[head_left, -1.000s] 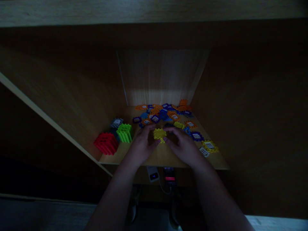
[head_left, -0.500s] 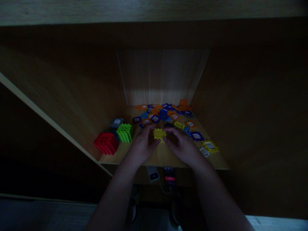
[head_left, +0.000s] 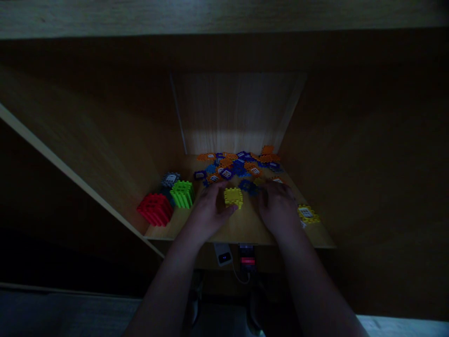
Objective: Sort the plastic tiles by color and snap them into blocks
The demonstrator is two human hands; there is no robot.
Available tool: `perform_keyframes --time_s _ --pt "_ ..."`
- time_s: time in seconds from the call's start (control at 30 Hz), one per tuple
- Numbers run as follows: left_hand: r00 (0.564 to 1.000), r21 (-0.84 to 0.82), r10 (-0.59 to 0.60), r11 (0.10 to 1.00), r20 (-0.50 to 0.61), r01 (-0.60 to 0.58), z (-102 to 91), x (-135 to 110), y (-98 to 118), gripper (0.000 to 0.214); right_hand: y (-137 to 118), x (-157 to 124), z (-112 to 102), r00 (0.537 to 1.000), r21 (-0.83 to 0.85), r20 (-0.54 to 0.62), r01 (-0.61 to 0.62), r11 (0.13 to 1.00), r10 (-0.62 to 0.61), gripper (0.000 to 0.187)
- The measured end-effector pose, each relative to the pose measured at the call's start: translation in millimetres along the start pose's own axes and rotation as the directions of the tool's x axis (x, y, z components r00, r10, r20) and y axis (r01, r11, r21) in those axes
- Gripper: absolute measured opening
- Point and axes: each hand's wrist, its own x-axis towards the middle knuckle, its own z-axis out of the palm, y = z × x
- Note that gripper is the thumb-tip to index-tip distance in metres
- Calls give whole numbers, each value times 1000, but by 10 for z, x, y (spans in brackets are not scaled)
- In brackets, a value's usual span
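Observation:
Thumb and fingers of my left hand [head_left: 209, 209] grip the side of a small stack of yellow toothed plastic tiles [head_left: 233, 196] above the front of the shelf. My right hand [head_left: 278, 206] is lowered over loose pieces to the right, its thumb apart from the bent fingers. A yellow tile [head_left: 258, 181] lies just beyond that thumb, partly covered by the hand. The right fingertips are hard to make out in the dim light. Dark blue tiles [head_left: 248, 186] lie between the yellow stack and my right hand.
Red [head_left: 155, 209] and green [head_left: 182, 194] tile stacks stand at left, by a grey window tile [head_left: 170, 179]. Orange and purple tiles [head_left: 226, 173] are heaped at the back. A yellow window tile [head_left: 307, 213] lies right. Wooden walls enclose the shelf [head_left: 224, 231]; below are a phone [head_left: 247, 257] and power bank [head_left: 223, 254].
My right hand has let go of the yellow stack and moved right, over the loose tiles. My left hand stays in place with the stack.

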Motion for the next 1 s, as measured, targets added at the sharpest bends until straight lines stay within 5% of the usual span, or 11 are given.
perform_keyframes --time_s 0.23,0.43,0.83,1.0 --pt "1000 19 -9 1000 0 9 -17 -9 50 54 -15 -42 74 981 -120 158 -92 988 111 34" --pt "1000 26 30 999 -8 -30 -22 -24 47 51 -32 6 7 979 -140 198 -21 990 48 31" --pt "997 44 58 997 -50 -56 -41 -15 70 46 -53 56 -6 994 143 -16 110 984 -109 31" --pt "984 56 139 989 -109 -134 -71 -6 120 39 -102 43 -142 993 335 -109 -5 942 44 25"
